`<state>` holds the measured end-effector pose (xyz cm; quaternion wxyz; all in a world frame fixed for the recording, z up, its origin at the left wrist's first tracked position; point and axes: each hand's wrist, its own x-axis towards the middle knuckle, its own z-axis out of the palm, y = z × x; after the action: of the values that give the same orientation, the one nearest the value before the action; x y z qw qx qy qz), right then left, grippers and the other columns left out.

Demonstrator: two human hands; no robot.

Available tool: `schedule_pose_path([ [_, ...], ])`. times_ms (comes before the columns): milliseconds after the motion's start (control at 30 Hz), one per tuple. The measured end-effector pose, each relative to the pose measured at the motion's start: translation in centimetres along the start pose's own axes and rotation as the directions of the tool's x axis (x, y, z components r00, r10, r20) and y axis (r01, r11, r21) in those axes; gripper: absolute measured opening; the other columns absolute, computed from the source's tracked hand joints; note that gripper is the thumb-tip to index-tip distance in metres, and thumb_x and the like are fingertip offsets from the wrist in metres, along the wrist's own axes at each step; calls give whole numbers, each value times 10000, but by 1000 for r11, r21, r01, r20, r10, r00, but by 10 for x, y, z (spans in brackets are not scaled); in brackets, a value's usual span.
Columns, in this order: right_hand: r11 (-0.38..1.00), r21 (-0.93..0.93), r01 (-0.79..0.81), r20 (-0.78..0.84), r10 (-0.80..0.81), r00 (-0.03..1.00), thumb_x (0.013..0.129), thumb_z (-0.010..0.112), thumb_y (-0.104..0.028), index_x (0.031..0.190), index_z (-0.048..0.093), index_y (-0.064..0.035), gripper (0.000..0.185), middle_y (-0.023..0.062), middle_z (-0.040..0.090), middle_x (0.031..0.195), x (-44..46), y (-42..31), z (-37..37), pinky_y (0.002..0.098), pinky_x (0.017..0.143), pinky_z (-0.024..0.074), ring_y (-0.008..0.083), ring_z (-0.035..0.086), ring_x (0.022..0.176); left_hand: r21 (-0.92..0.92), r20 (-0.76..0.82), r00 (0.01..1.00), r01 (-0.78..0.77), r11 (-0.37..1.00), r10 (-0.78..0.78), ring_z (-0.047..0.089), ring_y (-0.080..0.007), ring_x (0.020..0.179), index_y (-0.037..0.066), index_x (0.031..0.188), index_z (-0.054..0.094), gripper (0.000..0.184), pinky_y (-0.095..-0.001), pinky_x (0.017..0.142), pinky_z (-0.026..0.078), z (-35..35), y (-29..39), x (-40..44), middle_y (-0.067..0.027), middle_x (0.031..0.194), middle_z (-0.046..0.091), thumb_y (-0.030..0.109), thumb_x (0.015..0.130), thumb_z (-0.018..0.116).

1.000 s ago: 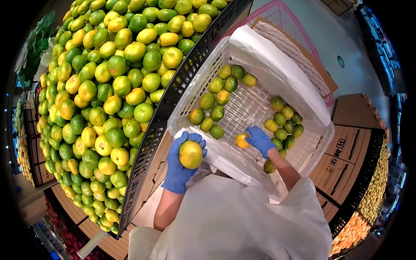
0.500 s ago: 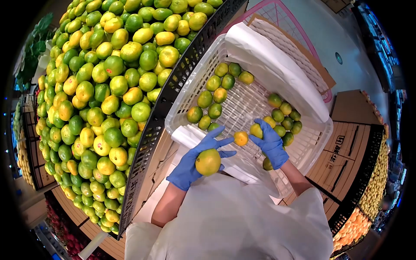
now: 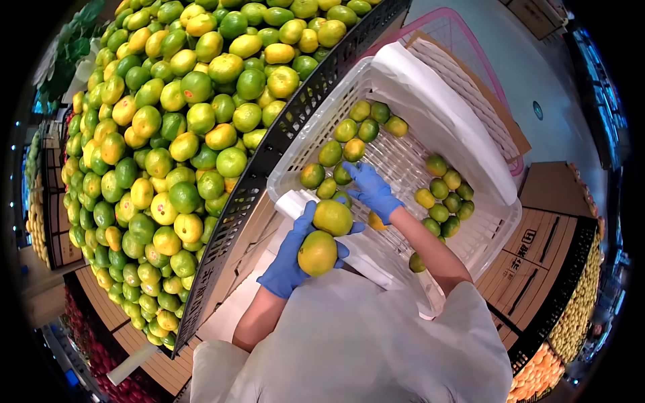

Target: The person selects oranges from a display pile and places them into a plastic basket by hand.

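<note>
Two green-yellow citrus fruits, an upper one [image 3: 333,217] and a lower one [image 3: 317,254], rest against each other in my left hand [image 3: 289,259], its blue-gloved fingers curled around them. My right hand [image 3: 373,191], also gloved in blue, reaches into the white plastic basket [image 3: 500,232]. Its fingertips touch or nearly touch a green fruit [image 3: 342,174] in the left group; whether they grip it is unclear. An orange-yellow fruit [image 3: 377,221] lies partly hidden below my right wrist. Several more fruits [image 3: 439,189] sit at the basket's right side.
A large heap of green and yellow citrus [image 3: 188,144] rises at the left behind a black slatted edge [image 3: 269,144]. White padding [image 3: 443,117] lines the basket's far side. Behind it stands a pink wire basket [image 3: 463,33]. Boxed displays [image 3: 531,255] are at the right.
A second fruit is now in my left hand. My right hand has moved left from the right-hand group to the left-hand group of fruits. The view has shifted slightly.
</note>
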<state>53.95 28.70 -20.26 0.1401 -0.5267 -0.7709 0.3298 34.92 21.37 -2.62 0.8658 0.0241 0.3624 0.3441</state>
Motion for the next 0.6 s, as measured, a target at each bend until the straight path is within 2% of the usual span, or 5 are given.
schedule_pose_path([
  [367, 999, 11, 42, -171, -40, 984, 687, 750, -115, 1265, 443, -98, 654, 171, 523, 1058, 11, 5, 35, 412, 815, 452, 335, 535, 951, -277, -87, 982, -187, 942, 170, 635, -187, 679, 92, 1282, 421, 586, -296, 552, 523, -14, -5, -26, -215, 1167, 566, 551, 920, 370],
  [467, 545, 837, -47, -130, 282, 951, 809, 691, -268, 1187, 488, -41, 485, 121, 583, 1107, -10, 3, 25, 318, 733, 503, 232, 602, 940, -322, -84, 970, -244, 915, 229, 644, -180, 689, 88, 1277, 426, 574, -280, 530, 530, -20, -9, -30, -224, 1174, 559, 539, 928, 357],
  [500, 551, 833, -49, -134, 287, 949, 809, 691, -268, 1187, 488, -41, 485, 121, 583, 1107, -18, 8, 17, 318, 733, 503, 232, 602, 940, -326, -76, 971, -237, 915, 224, 644, -180, 689, 88, 1277, 426, 574, -280, 530, 530, -22, -11, -32, -224, 1174, 559, 539, 928, 357],
  [567, -82, 930, -358, 367, 196, 909, 870, 579, -405, 1153, 512, 0, 498, 153, 600, 1081, -31, 21, -5, 336, 756, 514, 244, 617, 900, -412, -39, 970, -235, 881, 240, 652, -178, 701, 88, 1276, 426, 565, -264, 513, 539, -27, -13, -33, -238, 1179, 550, 530, 933, 347],
  [600, -117, 918, -380, 395, 177, 901, 887, 477, -516, 1139, 517, 35, 607, 206, 593, 1097, -37, 6, -20, 388, 817, 520, 290, 621, 918, -419, -54, 964, -257, 871, 259, 654, -187, 708, 89, 1287, 416, 563, -264, 503, 546, -29, -14, -33, -254, 1192, 535, 523, 936, 345],
])
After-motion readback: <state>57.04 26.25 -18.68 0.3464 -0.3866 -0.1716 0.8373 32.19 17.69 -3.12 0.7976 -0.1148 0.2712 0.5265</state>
